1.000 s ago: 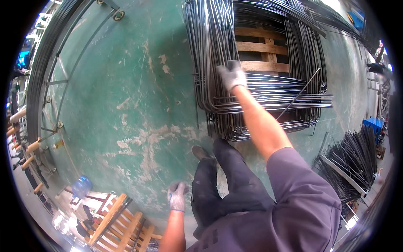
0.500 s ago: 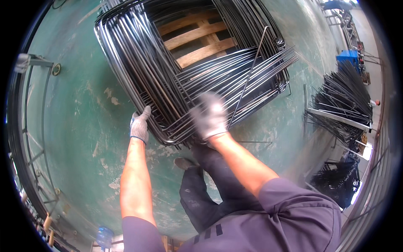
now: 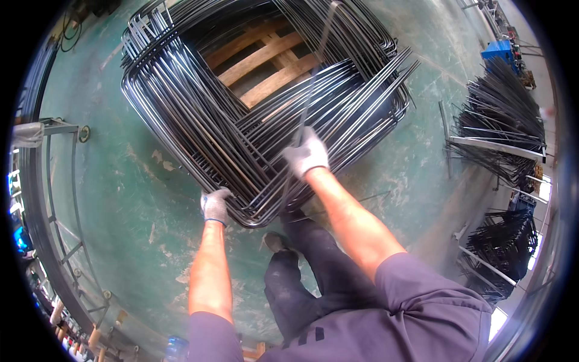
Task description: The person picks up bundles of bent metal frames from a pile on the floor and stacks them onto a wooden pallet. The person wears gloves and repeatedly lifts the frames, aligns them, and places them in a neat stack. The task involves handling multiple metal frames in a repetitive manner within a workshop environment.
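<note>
A large stack of bent black metal rods [image 3: 175, 108], formed into rounded rectangular frames, lies in front of me on a wooden pallet [image 3: 262, 87]. My right hand [image 3: 309, 154], in a whitish work glove, is closed round a thin metal rod [image 3: 310, 96] over the near side of the stack. This rod stands up at a slant and is smeared by motion, its upper end reaching over the pallet slats. At the near left corner, my gloved left hand [image 3: 215, 205] grips the outer edge of the stack, partly hiding its fingers.
Piles of dark metal rods [image 3: 497, 123] stand to the right, with a blue machine [image 3: 499, 50] beyond. A wheeled metal rack [image 3: 60, 128] runs along the left. Scuffed green floor [image 3: 151, 181] surrounds the stack. A blue water bottle [image 3: 176, 348] is at the lower left.
The thin rod has swung left and stands more upright with my right hand on it. In the picture, the stack has shifted slightly left, and my left hand stays at its corner.
</note>
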Tool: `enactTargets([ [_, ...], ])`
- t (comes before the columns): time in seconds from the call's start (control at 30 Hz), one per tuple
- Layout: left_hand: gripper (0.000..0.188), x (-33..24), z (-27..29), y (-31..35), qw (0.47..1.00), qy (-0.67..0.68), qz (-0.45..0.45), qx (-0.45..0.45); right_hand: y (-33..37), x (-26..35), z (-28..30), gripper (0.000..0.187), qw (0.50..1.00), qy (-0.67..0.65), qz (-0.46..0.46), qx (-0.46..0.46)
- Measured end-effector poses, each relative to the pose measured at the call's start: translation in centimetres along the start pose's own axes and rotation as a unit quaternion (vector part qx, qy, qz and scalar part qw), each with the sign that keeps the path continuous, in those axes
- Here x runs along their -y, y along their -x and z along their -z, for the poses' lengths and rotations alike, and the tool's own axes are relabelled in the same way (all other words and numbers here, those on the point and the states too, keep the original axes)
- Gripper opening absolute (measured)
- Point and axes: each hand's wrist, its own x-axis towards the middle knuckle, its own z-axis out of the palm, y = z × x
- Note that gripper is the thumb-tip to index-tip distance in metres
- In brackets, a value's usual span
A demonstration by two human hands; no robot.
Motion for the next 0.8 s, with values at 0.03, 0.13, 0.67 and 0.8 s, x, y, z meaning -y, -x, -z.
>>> enactTargets([
  [0.03,0.041,0.6,-0.3,1.5,1.000,-0.020,-0.003,0.016,1.3,0.4,-1.9,0.032,1.000,-0.020,0.024,-0.004],
  [0.13,0.034,3.1,-0.2,5.3,0.993,-0.088,0.025,0.072,4.8,0.5,-7.2,0.026,0.993,-0.041,0.095,0.053],
  [0.67,0.075,17.1,4.9,29.0,0.952,0.087,0.137,0.261,22.0,-9.8,-11.4,0.052,0.874,0.154,0.059,0.457],
  [0.8,0.051,14.2,8.5,37.0,0.870,0.187,0.179,0.419,29.5,-10.5,-2.3,0.054,0.890,0.140,0.112,0.419],
])
